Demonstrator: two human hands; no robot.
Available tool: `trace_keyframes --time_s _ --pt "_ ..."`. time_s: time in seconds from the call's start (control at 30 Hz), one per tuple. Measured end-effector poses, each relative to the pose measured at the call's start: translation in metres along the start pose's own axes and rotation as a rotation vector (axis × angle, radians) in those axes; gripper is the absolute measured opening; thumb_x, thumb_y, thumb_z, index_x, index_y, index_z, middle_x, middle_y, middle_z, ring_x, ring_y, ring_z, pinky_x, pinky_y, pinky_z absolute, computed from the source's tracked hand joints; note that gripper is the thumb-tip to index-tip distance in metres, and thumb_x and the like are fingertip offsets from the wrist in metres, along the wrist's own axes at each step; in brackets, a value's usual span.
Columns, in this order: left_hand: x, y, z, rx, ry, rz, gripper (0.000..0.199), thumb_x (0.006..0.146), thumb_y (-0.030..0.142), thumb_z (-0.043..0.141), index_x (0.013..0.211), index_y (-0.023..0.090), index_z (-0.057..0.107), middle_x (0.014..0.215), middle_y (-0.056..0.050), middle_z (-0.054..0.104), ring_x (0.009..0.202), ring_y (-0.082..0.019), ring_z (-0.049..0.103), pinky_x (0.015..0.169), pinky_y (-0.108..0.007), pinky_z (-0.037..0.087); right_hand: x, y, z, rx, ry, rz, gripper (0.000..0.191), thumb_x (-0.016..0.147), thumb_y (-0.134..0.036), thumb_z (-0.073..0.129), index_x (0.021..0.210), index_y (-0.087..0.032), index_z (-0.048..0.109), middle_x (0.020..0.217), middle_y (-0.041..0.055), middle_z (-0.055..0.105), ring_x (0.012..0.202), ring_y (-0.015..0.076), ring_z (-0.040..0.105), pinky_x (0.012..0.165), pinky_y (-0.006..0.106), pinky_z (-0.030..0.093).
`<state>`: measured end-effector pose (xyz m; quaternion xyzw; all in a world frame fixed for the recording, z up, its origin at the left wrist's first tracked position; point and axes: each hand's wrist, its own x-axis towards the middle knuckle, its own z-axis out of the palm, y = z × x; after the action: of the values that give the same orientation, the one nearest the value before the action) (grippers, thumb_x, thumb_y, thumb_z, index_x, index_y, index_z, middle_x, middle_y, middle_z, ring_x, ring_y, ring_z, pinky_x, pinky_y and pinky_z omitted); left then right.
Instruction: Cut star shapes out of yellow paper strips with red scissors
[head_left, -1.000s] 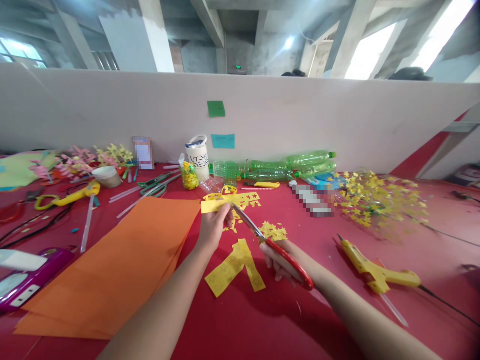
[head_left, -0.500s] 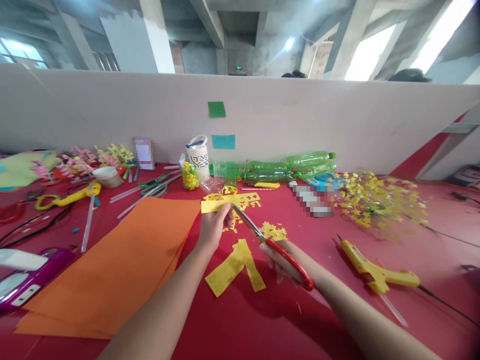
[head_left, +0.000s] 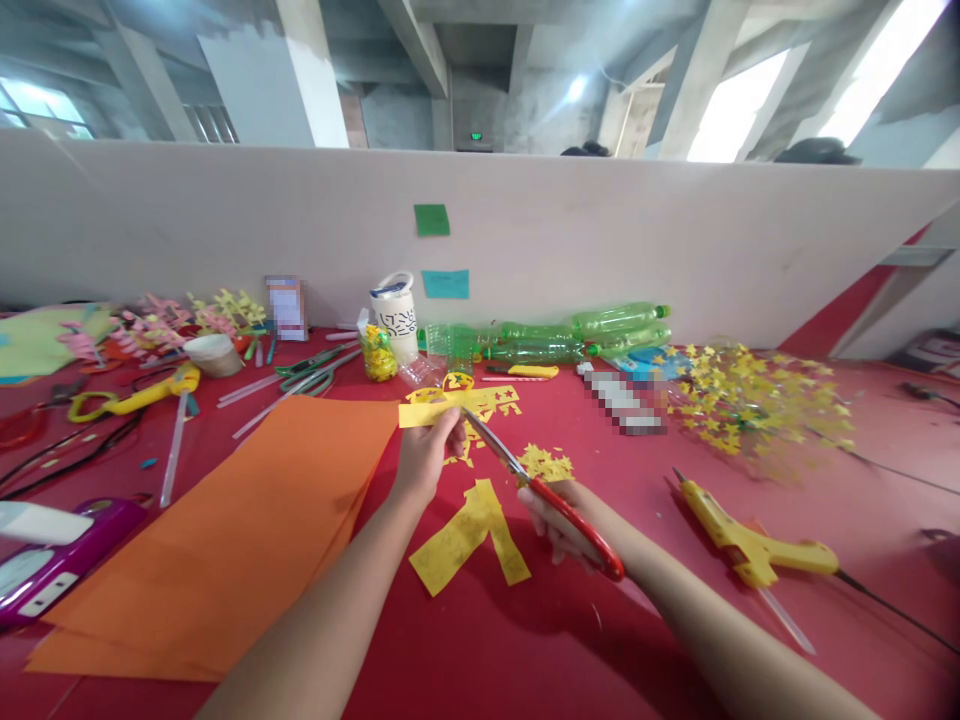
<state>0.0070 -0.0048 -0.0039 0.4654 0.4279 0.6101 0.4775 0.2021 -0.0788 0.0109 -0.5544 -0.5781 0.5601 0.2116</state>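
Observation:
My left hand [head_left: 426,450] pinches a strip of yellow paper [head_left: 417,414] between thumb and fingers. Wrapped round the red handles of a pair of scissors [head_left: 568,517], my right hand [head_left: 559,525] keeps the blades pointed up and left, their tips at the strip's right end beside my left thumb. Behind the strip lie yellow paper scraps with star-shaped cut-outs [head_left: 504,396]. A small heap of yellow paper stars [head_left: 545,463] sits just beyond my right hand. Nearer to me, two plain yellow paper pieces [head_left: 454,545] rest on the red table [head_left: 480,660].
Orange sheets [head_left: 247,530] cover the left of the table, beside a purple device [head_left: 75,560]. A yellow glue gun [head_left: 750,540] lies at right, below a bunch of yellow stars [head_left: 750,400]. Green bottles [head_left: 540,349], a white cup [head_left: 395,315] and a utility knife [head_left: 532,371] stand or lie behind.
Hardly anything differs. The whole view has shifted very slightly left; both hands keep the same hold on the paper strip and the scissors.

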Motion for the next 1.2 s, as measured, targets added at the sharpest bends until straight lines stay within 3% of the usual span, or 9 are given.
trace_keyframes --time_s 0.2,0.4,0.53,0.7,0.93,1.2 --pt "-0.003 0.003 0.002 -0.038 -0.060 0.024 0.018 0.079 0.032 0.057 0.070 0.017 0.057 0.057 0.003 0.057 0.046 -0.008 0.049 0.049 -0.021 0.041 0.000 0.001 0.001 -0.024 0.010 -0.006 0.047 0.080 -0.061 0.054 0.062 -0.017 0.050 0.038 -0.0057 0.042 0.031 0.0097 0.046 0.027 0.017 0.027" --pt "-0.013 0.004 0.009 0.090 -0.028 -0.050 0.032 0.083 0.045 0.053 0.066 0.018 0.056 0.057 0.002 0.055 0.048 -0.010 0.050 0.050 -0.022 0.041 -0.001 0.003 0.005 0.052 0.006 -0.059 0.049 0.082 -0.061 0.052 0.062 -0.017 0.050 0.038 -0.0071 0.041 0.033 0.0084 0.046 0.034 0.018 0.034" --pt "-0.019 0.003 0.014 0.140 -0.016 0.039 0.035 0.085 0.048 0.050 0.064 0.020 0.054 0.058 0.001 0.054 0.049 -0.010 0.050 0.050 -0.023 0.041 -0.001 0.006 0.005 0.095 -0.023 -0.074 0.042 0.084 -0.054 0.055 0.065 -0.017 0.051 0.035 -0.0099 0.038 0.029 0.0059 0.039 0.045 0.022 0.045" --pt "-0.022 0.001 0.018 0.142 -0.033 0.097 0.035 0.087 0.046 0.049 0.065 0.020 0.052 0.057 0.002 0.051 0.049 -0.010 0.047 0.049 -0.022 0.039 0.000 0.008 0.007 0.111 -0.031 -0.106 0.040 0.085 -0.053 0.055 0.067 -0.017 0.051 0.034 -0.0100 0.039 0.029 0.0064 0.038 0.050 0.024 0.048" --pt "-0.025 -0.001 0.020 0.175 -0.024 0.166 0.033 0.090 0.045 0.046 0.068 0.020 0.049 0.057 0.003 0.049 0.049 -0.009 0.046 0.051 -0.021 0.039 -0.002 0.003 0.010 0.139 -0.061 -0.090 0.041 0.084 -0.056 0.054 0.068 -0.018 0.051 0.032 -0.0103 0.038 0.028 0.0069 0.037 0.049 0.024 0.047" --pt "-0.026 0.000 0.023 0.154 -0.021 0.173 0.032 0.090 0.045 0.047 0.069 0.020 0.049 0.059 0.003 0.050 0.049 -0.009 0.047 0.051 -0.021 0.040 -0.001 0.003 0.018 0.153 -0.020 -0.064 0.047 0.084 -0.060 0.050 0.062 -0.019 0.048 0.031 -0.0091 0.038 0.024 0.0069 0.037 0.039 0.021 0.042"
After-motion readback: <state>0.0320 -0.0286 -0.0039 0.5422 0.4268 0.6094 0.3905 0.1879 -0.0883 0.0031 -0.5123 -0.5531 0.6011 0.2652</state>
